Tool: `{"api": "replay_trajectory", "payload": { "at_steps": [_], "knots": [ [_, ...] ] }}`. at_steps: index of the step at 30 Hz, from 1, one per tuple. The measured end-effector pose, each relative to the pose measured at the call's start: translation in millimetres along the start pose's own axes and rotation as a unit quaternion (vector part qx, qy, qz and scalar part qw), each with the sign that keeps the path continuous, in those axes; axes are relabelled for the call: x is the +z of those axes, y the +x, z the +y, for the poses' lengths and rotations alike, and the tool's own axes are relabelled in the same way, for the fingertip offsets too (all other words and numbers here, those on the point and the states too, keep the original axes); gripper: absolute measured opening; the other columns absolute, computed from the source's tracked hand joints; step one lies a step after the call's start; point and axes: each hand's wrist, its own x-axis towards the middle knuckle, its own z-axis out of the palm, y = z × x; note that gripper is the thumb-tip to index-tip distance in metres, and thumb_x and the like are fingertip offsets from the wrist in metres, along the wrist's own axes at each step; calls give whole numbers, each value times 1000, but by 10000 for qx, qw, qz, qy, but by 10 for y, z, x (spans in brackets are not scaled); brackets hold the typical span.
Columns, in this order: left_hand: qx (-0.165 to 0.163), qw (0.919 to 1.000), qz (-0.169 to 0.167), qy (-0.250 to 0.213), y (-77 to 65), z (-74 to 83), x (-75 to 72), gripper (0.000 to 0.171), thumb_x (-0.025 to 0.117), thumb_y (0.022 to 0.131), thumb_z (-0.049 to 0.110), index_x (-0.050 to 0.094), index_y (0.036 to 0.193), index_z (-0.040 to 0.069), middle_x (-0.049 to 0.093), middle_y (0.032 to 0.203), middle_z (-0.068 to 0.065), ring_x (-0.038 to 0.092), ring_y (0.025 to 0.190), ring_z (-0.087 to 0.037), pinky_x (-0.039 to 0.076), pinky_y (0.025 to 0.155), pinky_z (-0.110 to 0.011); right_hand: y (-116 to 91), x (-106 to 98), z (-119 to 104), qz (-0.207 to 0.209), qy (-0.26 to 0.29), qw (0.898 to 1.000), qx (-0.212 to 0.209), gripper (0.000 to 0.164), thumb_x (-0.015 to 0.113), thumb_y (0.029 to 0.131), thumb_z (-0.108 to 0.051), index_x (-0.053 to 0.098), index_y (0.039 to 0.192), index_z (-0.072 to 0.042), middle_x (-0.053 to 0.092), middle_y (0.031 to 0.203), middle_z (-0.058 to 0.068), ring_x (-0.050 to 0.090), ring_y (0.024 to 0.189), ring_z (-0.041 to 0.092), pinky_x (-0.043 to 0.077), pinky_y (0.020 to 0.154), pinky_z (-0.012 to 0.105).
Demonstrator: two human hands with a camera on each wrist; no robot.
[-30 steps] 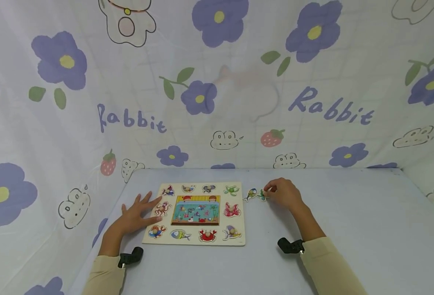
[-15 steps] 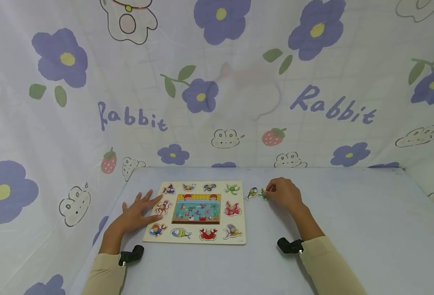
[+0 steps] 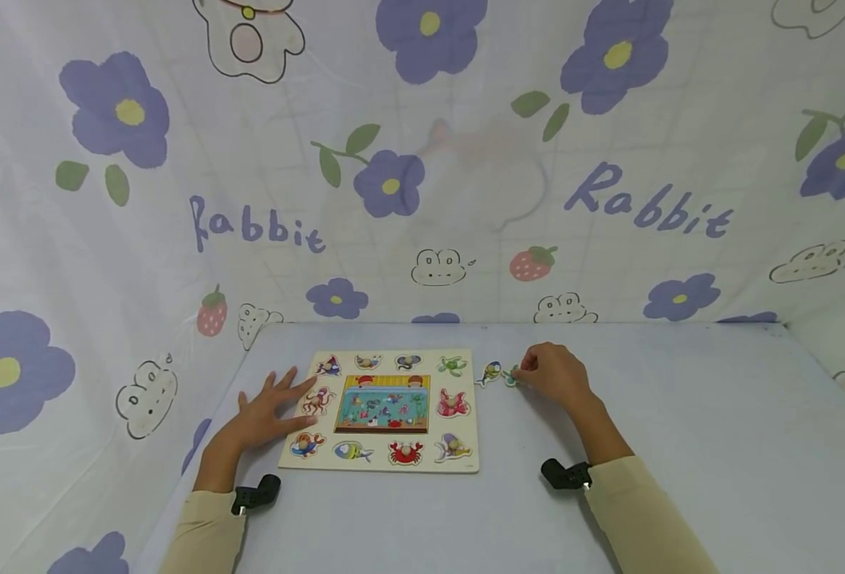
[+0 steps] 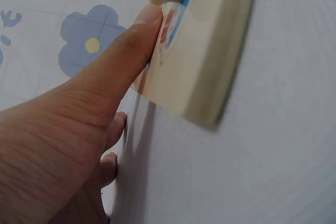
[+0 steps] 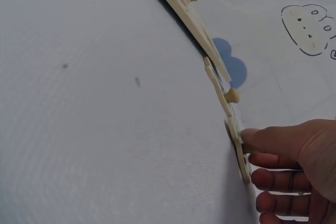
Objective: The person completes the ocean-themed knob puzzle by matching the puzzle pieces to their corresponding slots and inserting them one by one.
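Note:
A pale wooden puzzle board with sea-creature pictures round its rim lies on the table. My left hand rests at its left side, fingers spread; in the left wrist view the thumb touches the board's edge near a knobbed piece. Right of the board lies a blue-and-yellow fish puzzle piece, its wooden knob visible in the right wrist view. Beside the fish, my right hand pinches a small green puzzle piece between thumb and forefinger. That piece is low at the table, partly covered by the fingertips.
Several knobbed pieces sit in the board, among them a red crab and a pink piece. A white table extends to the right and front. A flower-printed curtain closes off the back and sides.

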Motion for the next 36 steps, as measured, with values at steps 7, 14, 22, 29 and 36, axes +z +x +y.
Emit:
{"api": "replay_trajectory", "payload": {
  "at_steps": [7,14,22,29,36],
  "knots": [
    [-33,10000,-35,-19,-1,3,-6,84,70,87,62,40,157,27,18,167,-17,2,151,-53,-8,103,-84,5,-26,8,-186,63,9998,-49,16,80,88,-25,72,87,-11,64,78,1,56,69,18,43,57,32],
    [-3,10000,-22,24,-2,0,-12,84,70,87,62,40,157,28,18,167,-17,2,151,-54,-7,104,-85,19,-52,44,-334,234,9989,-216,12,80,89,-21,78,97,-13,66,82,2,57,74,19,44,60,33],
    [-44,9999,-116,-41,5,4,-1,84,69,87,63,39,157,27,17,168,-18,0,151,-53,-9,104,-84,19,-54,43,-270,240,9987,-366,8,80,88,-18,79,94,-12,67,82,2,57,77,20,44,63,35],
    [-58,9999,-85,-33,-1,-1,-4,84,69,87,63,40,157,27,17,168,-17,0,151,-54,-9,104,-84,9,-56,41,-205,186,9987,-424,6,80,88,-17,79,91,-12,67,80,0,56,75,19,43,62,34],
    [-48,9999,-99,-34,-7,7,2,84,69,87,64,39,157,28,17,168,-17,1,151,-53,-9,105,-83,11,-87,38,-198,194,9987,-429,5,78,90,-17,77,90,-12,66,79,0,54,73,19,41,61,32]
  ]
}}
